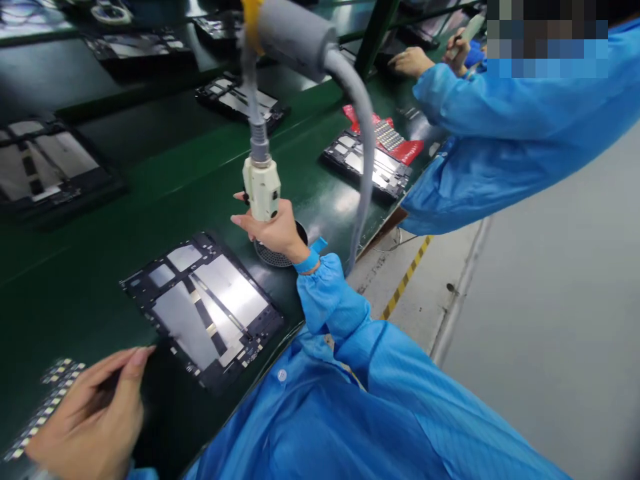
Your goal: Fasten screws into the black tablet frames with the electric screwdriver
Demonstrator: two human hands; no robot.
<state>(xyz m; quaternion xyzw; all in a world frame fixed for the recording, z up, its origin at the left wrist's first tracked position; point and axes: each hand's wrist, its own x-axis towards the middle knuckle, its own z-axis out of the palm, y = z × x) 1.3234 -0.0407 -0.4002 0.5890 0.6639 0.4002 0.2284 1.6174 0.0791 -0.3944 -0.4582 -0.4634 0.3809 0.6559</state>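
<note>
My right hand (277,230) grips a cream-coloured handheld tool (263,190) that hangs upright from a grey hose; its lower end is hidden behind the hand. Below this hand, partly covered, sits a round dark perforated dish (275,257). A flat black tablet-like device frame (205,303) with silvery panels and ribbon cables lies on the green bench between my hands. Near its lower left corner is my left hand (95,410), thumb and forefinger pinched together; anything between them is too small to make out. Partly behind that hand lies a sheet of small pale pieces (50,403).
Similar device frames lie on the bench (165,193), one at the left (50,163) and one at the right (367,163). Beside the latter is a red bag (413,152). The grey hose (367,147) loops down at my right. A co-worker's blue sleeve (500,100) reaches over the bench.
</note>
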